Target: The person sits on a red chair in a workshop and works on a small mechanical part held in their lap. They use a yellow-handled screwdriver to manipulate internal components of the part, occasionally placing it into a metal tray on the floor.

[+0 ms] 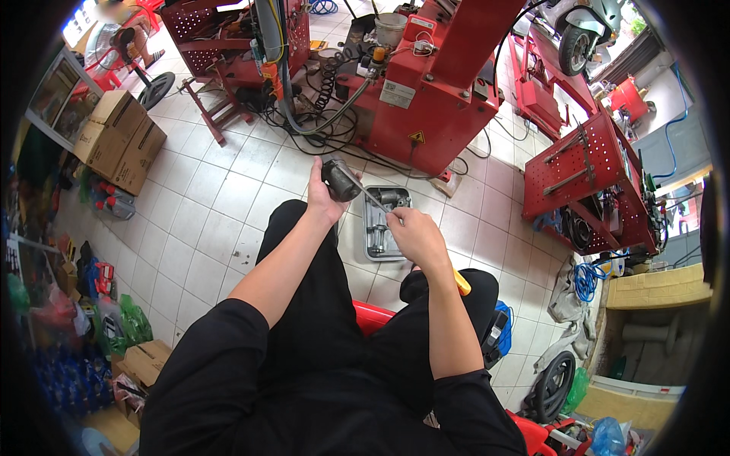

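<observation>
My left hand (328,199) is wrapped under a dark cylindrical metal part (341,182), holding it tilted above my knees. Closed around a long, straight grey metal tool (375,199), my right hand (413,234) presses its far end against the right side of the part. A yellow handle (461,283) shows past my right wrist, in line with that tool; the stretch between is hidden by the hand and forearm. Below my hands, a grey tray (367,247) on the floor contains several metal parts.
A red machine (426,114) stands ahead, with black cables and hoses (327,129) around its base. At right is a red perforated tool cart (559,171); cardboard boxes (122,140) are stacked at left. A bicycle-like black wheel (553,387) lies at lower right. A person sits far left.
</observation>
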`<act>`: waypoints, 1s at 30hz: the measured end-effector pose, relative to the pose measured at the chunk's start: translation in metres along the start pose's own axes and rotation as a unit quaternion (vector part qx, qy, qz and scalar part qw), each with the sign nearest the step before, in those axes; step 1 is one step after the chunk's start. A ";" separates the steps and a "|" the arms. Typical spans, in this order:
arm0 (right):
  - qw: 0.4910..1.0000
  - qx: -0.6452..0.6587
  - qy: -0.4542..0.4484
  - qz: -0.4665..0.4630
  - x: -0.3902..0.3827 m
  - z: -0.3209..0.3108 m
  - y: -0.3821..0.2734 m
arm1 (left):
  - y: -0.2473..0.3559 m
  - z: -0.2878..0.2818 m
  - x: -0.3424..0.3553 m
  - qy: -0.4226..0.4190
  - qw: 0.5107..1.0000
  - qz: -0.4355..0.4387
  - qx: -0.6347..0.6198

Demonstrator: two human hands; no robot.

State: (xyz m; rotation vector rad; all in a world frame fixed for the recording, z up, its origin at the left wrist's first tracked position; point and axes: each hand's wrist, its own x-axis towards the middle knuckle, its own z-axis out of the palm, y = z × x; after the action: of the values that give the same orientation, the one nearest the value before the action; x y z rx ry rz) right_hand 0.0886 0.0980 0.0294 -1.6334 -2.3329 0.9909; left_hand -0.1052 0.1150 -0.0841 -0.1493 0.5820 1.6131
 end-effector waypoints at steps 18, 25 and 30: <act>0.998 -0.046 0.035 -0.022 0.003 0.017 0.005 | 0.000 -0.014 0.013 0.010 0.995 0.080 0.065; 0.995 0.000 0.086 -0.047 0.000 0.023 0.002 | 0.000 -0.015 0.013 -0.001 0.993 0.087 0.082; 0.997 -0.041 0.062 -0.034 0.005 0.028 0.006 | -0.001 -0.013 0.011 0.006 0.993 0.087 0.084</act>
State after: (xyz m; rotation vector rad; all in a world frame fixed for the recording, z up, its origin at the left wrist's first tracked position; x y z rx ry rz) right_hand 0.0785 0.0917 0.0034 -1.5820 -2.3576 0.7667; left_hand -0.1094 0.1194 -0.1002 0.0186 0.7544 1.7238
